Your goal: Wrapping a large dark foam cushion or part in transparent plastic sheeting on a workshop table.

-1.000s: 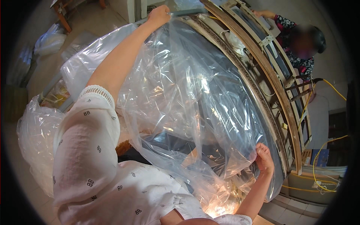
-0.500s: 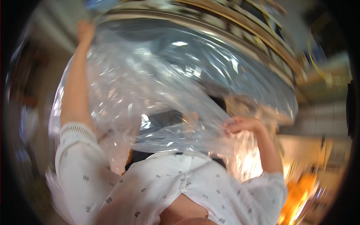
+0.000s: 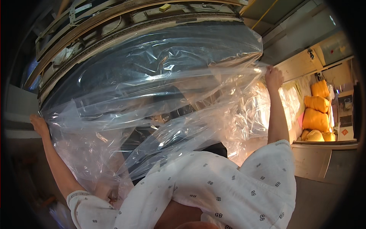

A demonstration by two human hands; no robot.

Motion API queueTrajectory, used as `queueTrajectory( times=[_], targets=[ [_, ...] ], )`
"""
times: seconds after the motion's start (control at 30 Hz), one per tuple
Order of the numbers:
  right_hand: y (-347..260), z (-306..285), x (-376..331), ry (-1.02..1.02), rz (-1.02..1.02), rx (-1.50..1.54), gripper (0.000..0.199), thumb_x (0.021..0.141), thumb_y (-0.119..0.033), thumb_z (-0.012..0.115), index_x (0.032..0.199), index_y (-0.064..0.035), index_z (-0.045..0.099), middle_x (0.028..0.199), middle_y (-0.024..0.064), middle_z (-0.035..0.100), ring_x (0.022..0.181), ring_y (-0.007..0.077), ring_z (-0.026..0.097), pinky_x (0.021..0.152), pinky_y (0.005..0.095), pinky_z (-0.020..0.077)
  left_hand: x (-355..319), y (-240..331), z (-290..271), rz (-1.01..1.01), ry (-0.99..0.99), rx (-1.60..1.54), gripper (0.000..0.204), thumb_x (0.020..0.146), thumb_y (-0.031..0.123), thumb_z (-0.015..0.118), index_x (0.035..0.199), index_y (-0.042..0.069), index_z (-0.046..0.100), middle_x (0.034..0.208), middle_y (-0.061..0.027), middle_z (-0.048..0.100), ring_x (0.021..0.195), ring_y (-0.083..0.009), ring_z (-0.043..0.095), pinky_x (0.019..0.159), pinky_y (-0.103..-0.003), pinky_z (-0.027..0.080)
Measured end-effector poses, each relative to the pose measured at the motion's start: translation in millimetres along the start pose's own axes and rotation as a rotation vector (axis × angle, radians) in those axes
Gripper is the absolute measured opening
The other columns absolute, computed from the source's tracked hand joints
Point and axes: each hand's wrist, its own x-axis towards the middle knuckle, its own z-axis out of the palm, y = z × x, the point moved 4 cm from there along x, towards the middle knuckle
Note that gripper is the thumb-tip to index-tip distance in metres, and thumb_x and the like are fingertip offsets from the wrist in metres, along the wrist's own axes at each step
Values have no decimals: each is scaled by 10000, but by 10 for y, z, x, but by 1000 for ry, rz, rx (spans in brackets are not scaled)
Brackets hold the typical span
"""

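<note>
A large sheet of clear plastic film stretches across the dark surface before me and hangs down against my body. My left hand is closed on the film's edge at the far left. At the right, my right hand grips the opposite side of the film, its fingers folded in. Between the two hands the film is drawn fairly taut, with long creases and bright glints. Its lower part falls in loose, crumpled folds, and dark patches show through it.
Behind the film runs a long frame of wooden rails, with a small yellow block on it. To the right, several orange bundles are stacked on a shelf beside a wooden board. A yellow cord slants down at the upper right.
My right hand has moved outward and up to the right, pulling the film wide. My left arm now reaches lower and further left. The whole view has turned.
</note>
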Motion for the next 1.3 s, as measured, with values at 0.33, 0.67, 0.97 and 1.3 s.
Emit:
queueTrajectory(
  times=[0.33,0.67,0.97,1.3],
  targets=[
    [-991,-204,1853,439,28,469,262,755,-226,617,1002,-139,608,993,93,570,913,280,541,744,385,449,282,-1530,293,55,-41,133,319,834,220,427,966,-54,524,950,-238,549,923,-387,525,783,-438,408],
    [-1913,-347,542,-195,-701,901,472,888,-340,446,1277,-76,408,1358,94,363,1271,275,303,1034,431,229,326,-1826,-879,-489,-217,-248,441,832,300,424,1025,-71,565,950,-136,602,841,-207,557,715,-329,440],
    [-2047,-183,638,-166,-699,897,473,900,-365,399,1282,-86,409,1368,76,357,1274,254,303,1030,437,235,-254,-1579,-1995,-522,-179,-881,320,867,240,506,1074,2,557,1016,-59,577,922,-174,531,822,-288,402],
    [-2206,172,1266,-372,-547,1350,137,770,-193,622,856,-87,615,911,55,501,866,199,514,788,272,410,-1253,-1768,-2242,-928,-223,-979,272,857,232,573,1117,161,536,1054,52,569,989,-126,515,860,-279,366]
  ],
)
